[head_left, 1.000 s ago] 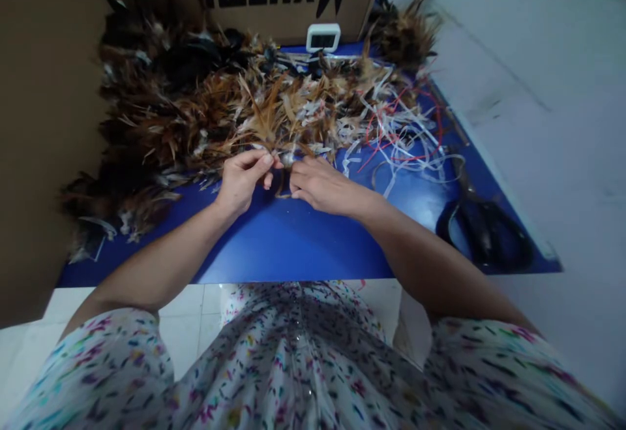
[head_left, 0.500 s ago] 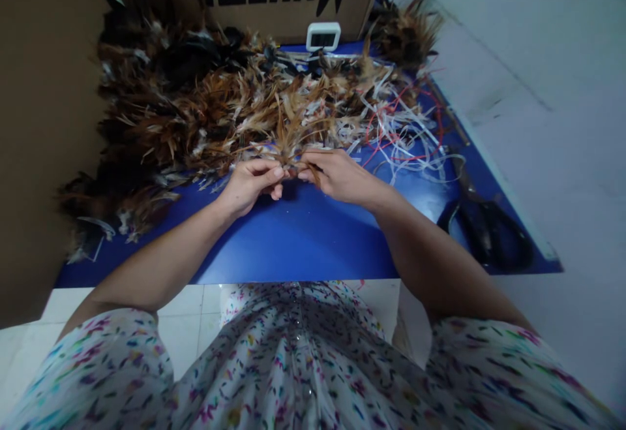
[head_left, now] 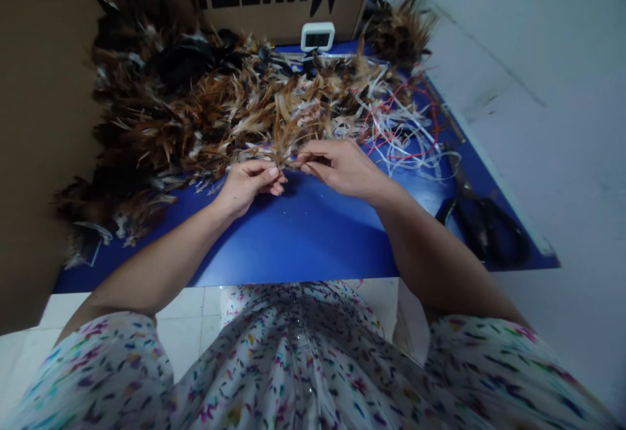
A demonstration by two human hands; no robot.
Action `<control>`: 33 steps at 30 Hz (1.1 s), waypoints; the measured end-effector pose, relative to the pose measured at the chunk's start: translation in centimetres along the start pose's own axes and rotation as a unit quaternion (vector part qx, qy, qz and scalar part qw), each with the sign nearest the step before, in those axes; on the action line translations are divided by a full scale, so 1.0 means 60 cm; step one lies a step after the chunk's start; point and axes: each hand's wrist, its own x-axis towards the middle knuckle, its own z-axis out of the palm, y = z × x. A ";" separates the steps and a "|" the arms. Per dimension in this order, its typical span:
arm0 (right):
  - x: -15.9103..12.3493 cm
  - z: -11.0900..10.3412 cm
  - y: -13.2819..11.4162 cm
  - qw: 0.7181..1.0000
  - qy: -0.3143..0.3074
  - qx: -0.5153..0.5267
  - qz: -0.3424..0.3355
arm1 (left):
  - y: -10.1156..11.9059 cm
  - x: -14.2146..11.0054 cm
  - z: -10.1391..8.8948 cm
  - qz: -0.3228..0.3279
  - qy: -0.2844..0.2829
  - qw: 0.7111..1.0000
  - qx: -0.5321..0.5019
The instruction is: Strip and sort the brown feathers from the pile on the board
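My left hand (head_left: 249, 185) pinches the lower ends of a small bunch of brown feathers (head_left: 282, 146) between thumb and fingers. Close beside it, my right hand (head_left: 337, 166) has its thumb and fingertips pressed together on a thin brown feather at the bunch's right side. Both hands are just above the blue tabletop (head_left: 293, 241). A large heap of brown, black and white feathers (head_left: 195, 110) lies right behind them, so the bunch is hard to tell apart from it.
White and red strips (head_left: 403, 130) lie tangled at the right. Black-handled scissors (head_left: 484, 228) rest near the right edge. A small white digital display (head_left: 317, 37) stands before a cardboard box (head_left: 274, 15). Another cardboard panel (head_left: 39, 143) rises at the left. More feathers (head_left: 403, 29) sit at the back right.
My right hand has drawn slightly away from my left, widening the gap between the fingertips. A brown feather that hung below the right fingers no longer shows there. The view has shifted slightly.
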 end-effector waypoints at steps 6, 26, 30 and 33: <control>0.004 -0.004 0.005 0.986 0.001 0.142 0.088 | -0.003 0.005 -0.004 0.028 0.061 0.998 0.013; 0.002 0.020 -0.016 0.968 0.053 0.238 0.056 | -0.002 -0.001 0.004 0.065 0.058 0.996 0.022; 0.002 0.028 -0.021 0.976 0.101 0.191 0.033 | -0.001 -0.003 0.006 0.061 0.057 0.996 0.017; -0.001 0.039 -0.023 0.975 0.132 0.174 0.042 | -0.001 -0.004 0.007 0.063 0.047 0.997 0.018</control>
